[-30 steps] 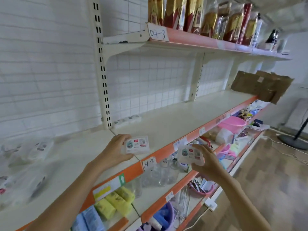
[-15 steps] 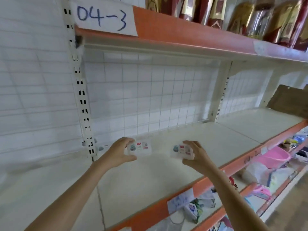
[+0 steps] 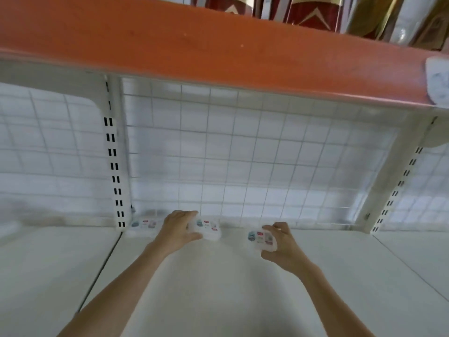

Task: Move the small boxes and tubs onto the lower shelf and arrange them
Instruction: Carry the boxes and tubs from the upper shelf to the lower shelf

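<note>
hands: both reached from shelf edge to the back grid
left hand [image 3: 178,227]: gripping left box [image 3: 206,228]
right hand [image 3: 283,244]: gripping right box [image 3: 261,239]
row: forming beside placed box [image 3: 143,226]

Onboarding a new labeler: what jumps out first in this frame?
Two bare hands reach deep onto the white metal shelf, each holding a small white labelled box: the left hand grips one near the wire-grid back panel, the right hand another. A third matching box sits by the left slotted upright, under the broad orange shelf edge.

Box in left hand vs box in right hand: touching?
Apart. Head view shows bare shelf between the left hand's box and the right hand's box.
</note>
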{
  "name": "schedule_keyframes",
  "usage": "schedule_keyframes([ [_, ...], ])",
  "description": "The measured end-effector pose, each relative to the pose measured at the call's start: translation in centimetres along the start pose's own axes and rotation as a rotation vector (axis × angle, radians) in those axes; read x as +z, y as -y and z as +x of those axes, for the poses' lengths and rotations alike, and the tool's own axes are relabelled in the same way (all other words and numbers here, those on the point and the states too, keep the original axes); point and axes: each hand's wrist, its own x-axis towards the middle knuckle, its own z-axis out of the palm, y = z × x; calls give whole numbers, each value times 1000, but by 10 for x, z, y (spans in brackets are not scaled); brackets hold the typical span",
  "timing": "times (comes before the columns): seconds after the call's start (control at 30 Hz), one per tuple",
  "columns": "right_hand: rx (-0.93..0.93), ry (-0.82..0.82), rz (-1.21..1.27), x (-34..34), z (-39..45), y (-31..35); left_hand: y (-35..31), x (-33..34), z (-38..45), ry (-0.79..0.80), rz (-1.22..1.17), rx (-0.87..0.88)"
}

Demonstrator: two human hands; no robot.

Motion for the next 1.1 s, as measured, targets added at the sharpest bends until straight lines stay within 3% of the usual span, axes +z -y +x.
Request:
schedule_keyframes([
  [0.13, -29, 63, 38, 14, 30, 1, -1, 8, 2, -10, -32, -32],
  [0.3, -18, 55, 106, 22, 52, -8, -1, 20, 6, -14, 210, 18],
  [0.7, -73, -39, 249, 51, 57, 2, 13, 22, -4, -103, 168, -7],
  [0.93, -37, -103, 201, 53, 61, 4, 11, 27, 0, -111, 212, -28],
  [1.1, -18, -43, 48, 44, 50, 18, 10, 14, 0, 4, 184, -16],
])
